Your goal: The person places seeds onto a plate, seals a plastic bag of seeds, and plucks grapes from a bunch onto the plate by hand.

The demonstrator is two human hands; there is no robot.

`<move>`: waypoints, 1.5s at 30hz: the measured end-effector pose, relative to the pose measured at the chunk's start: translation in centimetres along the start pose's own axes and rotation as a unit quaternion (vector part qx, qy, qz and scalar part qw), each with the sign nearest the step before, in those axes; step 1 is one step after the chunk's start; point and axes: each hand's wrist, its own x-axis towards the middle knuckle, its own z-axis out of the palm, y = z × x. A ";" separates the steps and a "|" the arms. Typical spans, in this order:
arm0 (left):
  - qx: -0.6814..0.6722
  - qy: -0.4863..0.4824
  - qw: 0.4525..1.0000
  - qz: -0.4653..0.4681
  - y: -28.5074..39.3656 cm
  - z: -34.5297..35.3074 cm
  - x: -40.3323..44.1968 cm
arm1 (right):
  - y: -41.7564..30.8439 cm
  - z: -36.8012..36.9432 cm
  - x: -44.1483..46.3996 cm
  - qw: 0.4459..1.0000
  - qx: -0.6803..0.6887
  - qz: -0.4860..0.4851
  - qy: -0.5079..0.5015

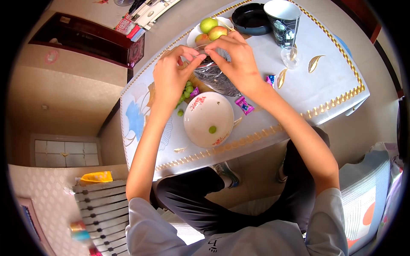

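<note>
A clear plastic bag [217, 80] with dark, seed-like contents rests on the table beyond the white dish. Both hands are at its top edge. My left hand [174, 68] pinches the left side of the bag's opening between thumb and fingers. On the other side, my right hand [236, 59] has its thumb and forefinger closed on the same edge, close to the left fingertips. Below the bag sits a white dish [197, 121] with red flowers, a single green grape [212, 129] in it. More green grapes [187, 91] lie near my left wrist, beside a small purple wrapped candy [194, 92].
Pink-purple wrapped candy [244, 105] lies right of the dish; another wrapped piece [270, 80] is by my right forearm. Behind my hands are a fruit plate [191, 41], a black round dish [251, 19], a patterned cup [283, 25] and a small clear cup [291, 59].
</note>
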 end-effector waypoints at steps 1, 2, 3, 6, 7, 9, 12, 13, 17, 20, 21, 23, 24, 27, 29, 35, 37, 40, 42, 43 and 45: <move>-0.013 -0.012 0.999 -0.033 0.2 -0.2 -0.1 | -0.1 0.1 0.0 1.000 0.005 -0.002 0.009; -0.011 0.009 1.000 -0.020 0.1 -0.1 -0.1 | -0.1 0.1 0.1 1.000 0.009 -0.003 0.017; -0.010 0.030 0.999 -0.007 0.0 -0.1 -0.2 | -0.1 0.0 0.1 1.000 0.013 -0.004 0.025; -0.115 0.051 0.990 -0.058 0.0 -0.4 -0.5 | 0.3 -0.1 0.1 0.999 0.027 0.041 0.014; -0.168 0.050 0.980 -0.089 0.1 -0.6 -0.7 | 0.4 -0.2 0.3 0.997 0.049 0.063 0.024; -0.259 0.080 0.958 -0.096 0.2 -0.9 -1.5 | 0.5 -0.3 0.3 0.989 0.093 0.109 0.042; -0.434 0.056 0.884 -0.166 1.1 -2.4 -3.5 | 0.7 -0.7 0.2 0.970 0.151 0.173 0.076; -0.490 0.055 0.846 -0.202 1.6 -3.1 -4.2 | 0.5 -0.9 0.1 0.974 0.142 0.157 0.081; -0.605 0.069 0.744 -0.275 3.5 -4.3 -8.2 | -2.2 -2.3 0.1 0.977 0.194 0.068 0.050; -0.662 0.072 0.686 -0.293 4.3 -4.2 -11.0 | -7.1 0.3 -2.0 0.965 0.254 0.057 -0.032; -0.688 0.069 0.659 -0.297 4.3 -4.2 -11.9 | -8.6 1.2 -3.4 0.957 0.261 0.079 -0.094; -0.679 0.068 0.660 -0.315 4.3 -3.7 -13.5 | -10.7 2.2 -5.7 0.937 0.283 0.124 -0.164; -0.675 0.070 0.658 -0.326 4.1 -3.4 -14.2 | -10.3 2.5 -6.4 0.956 0.228 0.077 -0.167; -0.643 0.090 0.703 -0.291 3.5 -2.8 -15.0 | -10.3 3.1 -8.5 0.961 0.194 0.085 -0.178; -0.670 0.077 0.668 -0.314 3.0 -3.4 -15.4 | -10.4 3.0 -8.7 0.926 0.243 0.159 -0.240; -0.772 0.026 0.548 -0.321 2.0 -3.6 -17.3 | -9.2 3.0 -9.5 0.906 0.268 0.054 -0.323; -0.756 -0.003 0.571 -0.320 1.5 -3.7 -17.4 | -9.3 2.6 -8.5 0.902 0.243 0.032 -0.354; -0.760 -0.008 0.519 -0.391 2.8 -3.5 -16.9 | -9.0 2.5 -9.5 0.918 0.192 0.058 -0.342; -0.776 0.007 0.515 -0.364 2.2 -2.8 -17.2 | -9.4 3.6 -10.7 0.910 0.236 0.149 -0.307; -0.743 0.036 0.542 -0.391 2.8 -2.8 -16.5 | -9.6 3.9 -11.1 0.900 0.258 0.194 -0.291; -0.719 0.053 0.566 -0.398 3.2 -2.7 -16.1 | -9.5 3.4 -10.9 0.900 0.237 0.169 -0.323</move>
